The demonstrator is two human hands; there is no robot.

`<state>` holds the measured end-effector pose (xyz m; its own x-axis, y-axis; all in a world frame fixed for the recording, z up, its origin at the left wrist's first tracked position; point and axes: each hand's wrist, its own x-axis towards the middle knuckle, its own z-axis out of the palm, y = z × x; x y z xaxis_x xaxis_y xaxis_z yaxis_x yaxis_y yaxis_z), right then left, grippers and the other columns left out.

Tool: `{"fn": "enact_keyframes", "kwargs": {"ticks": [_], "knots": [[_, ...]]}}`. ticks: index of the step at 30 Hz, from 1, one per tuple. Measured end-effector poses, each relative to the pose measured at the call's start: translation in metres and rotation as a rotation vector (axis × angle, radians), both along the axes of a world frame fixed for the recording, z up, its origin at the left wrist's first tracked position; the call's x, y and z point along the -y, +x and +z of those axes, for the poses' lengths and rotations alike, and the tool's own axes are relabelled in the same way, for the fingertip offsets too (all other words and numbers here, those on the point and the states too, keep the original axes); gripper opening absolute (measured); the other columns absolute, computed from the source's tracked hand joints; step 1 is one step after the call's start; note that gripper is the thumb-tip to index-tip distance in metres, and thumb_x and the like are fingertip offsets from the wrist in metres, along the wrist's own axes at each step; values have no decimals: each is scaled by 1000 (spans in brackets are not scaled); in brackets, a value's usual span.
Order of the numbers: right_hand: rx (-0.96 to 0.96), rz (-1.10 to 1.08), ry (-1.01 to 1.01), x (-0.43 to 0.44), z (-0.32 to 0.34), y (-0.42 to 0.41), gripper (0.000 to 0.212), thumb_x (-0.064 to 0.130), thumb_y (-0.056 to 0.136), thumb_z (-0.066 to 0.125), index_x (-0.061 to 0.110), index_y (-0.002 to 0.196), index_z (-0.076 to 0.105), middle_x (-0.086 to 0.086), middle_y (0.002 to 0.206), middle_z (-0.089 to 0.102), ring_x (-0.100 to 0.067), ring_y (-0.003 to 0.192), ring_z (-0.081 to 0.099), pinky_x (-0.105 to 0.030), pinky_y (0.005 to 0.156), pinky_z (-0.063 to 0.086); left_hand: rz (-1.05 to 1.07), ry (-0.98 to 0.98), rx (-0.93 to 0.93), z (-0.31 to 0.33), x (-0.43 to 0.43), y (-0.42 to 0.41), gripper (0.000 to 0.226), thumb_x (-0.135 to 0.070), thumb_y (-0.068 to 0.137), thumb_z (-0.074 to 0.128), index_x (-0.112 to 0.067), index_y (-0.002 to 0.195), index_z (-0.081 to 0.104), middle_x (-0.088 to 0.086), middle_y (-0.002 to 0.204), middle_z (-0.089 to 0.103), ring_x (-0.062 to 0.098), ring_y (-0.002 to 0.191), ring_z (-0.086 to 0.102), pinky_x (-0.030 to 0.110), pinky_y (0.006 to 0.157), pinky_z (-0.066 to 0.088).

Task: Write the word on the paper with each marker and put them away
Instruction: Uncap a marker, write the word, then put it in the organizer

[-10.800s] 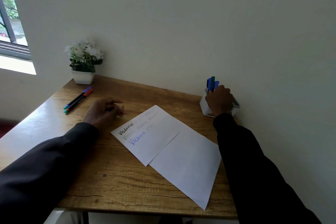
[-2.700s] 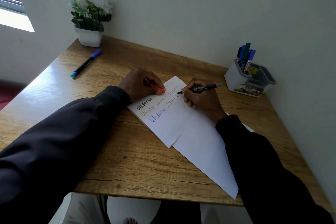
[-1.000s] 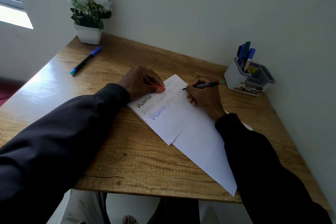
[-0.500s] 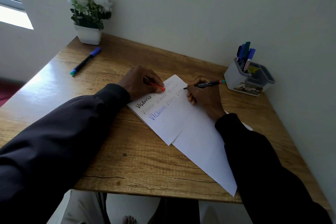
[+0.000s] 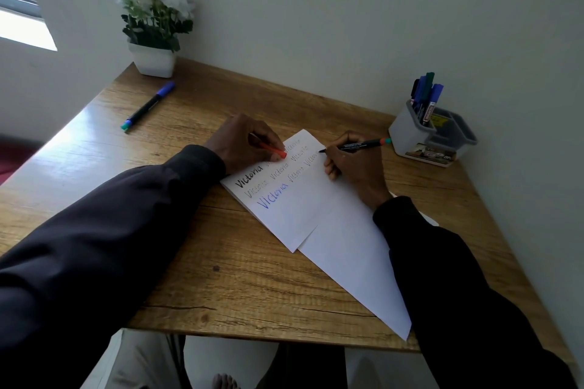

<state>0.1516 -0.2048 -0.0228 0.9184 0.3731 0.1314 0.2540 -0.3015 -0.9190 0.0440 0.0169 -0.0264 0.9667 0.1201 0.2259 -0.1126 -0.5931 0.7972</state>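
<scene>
the right hand (image 5: 354, 167) pinched a black marker (image 5: 360, 145) with an orange-and-green end, tip on the folded white paper (image 5: 300, 205) on the desk (image 5: 237, 287), while the left hand (image 5: 243, 145) gripped what looked like its orange cap (image 5: 273, 150).

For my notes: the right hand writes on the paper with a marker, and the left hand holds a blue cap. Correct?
No: the head view shows the cap in the left hand is orange, not blue. The right hand writes with a marker.

The paper (image 5: 331, 224) was white with black, grey and blue words; the cap (image 5: 274, 151) red; the desk (image 5: 221, 278) wood-grained brown; the holder (image 5: 407, 133) grey.
</scene>
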Motion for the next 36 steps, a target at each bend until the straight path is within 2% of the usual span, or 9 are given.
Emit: {"fn": "enact_keyframes", "kwargs": {"ticks": [3,7,14,18,23,28,36], "knots": [[-7,3,-5,-1,-1,1,21,2,90,70,12,73,64,-10,63,70,-22,49,65,-28,47,52,-6,19,-6,1,0,0,17,-20,78,82,-20,94,79,-10,101,73,2,89,68,15,79,56],[-25,-37,41,-2,0,0,26,0,87,71,14,68,60,-12,61,69,-24,46,64,-27,46,50,3,13,-1,1,1,0,16,-21,78,82,-20,93,79,-11,99,73,3,88,68,10,75,53],[-95,-79,156,0,1,4,18,0,88,65,7,72,62,-18,65,70,-26,50,63,-28,47,50,3,4,8,1,0,0,16,-21,76,84,-20,92,80,-11,97,74,-3,85,67,6,71,51],[-139,-36,246,4,3,4,11,1,92,65,2,81,65,-16,68,70,-23,53,64,-28,48,51,-5,1,13,1,-1,-1,15,-21,76,84,-21,91,80,-11,97,74,0,86,68,15,78,55],[-161,78,364,9,8,4,8,-2,93,64,2,89,70,-9,71,69,-19,59,62,-24,52,50,-2,8,22,5,1,-3,12,-20,81,80,-22,93,80,-12,99,73,-2,87,66,12,76,53],[-126,194,399,10,12,4,16,-3,95,62,3,100,75,-10,78,70,-21,67,62,-24,57,51,49,-31,60,8,1,-4,12,-21,82,79,-24,93,79,-13,96,74,0,89,66,23,82,56],[-157,303,454,12,22,4,15,0,97,57,1,100,72,-14,81,69,-24,67,61,-28,59,51,107,-63,135,12,6,-7,13,-19,85,76,-23,98,79,-16,94,74,-5,88,67,5,75,48]]}}
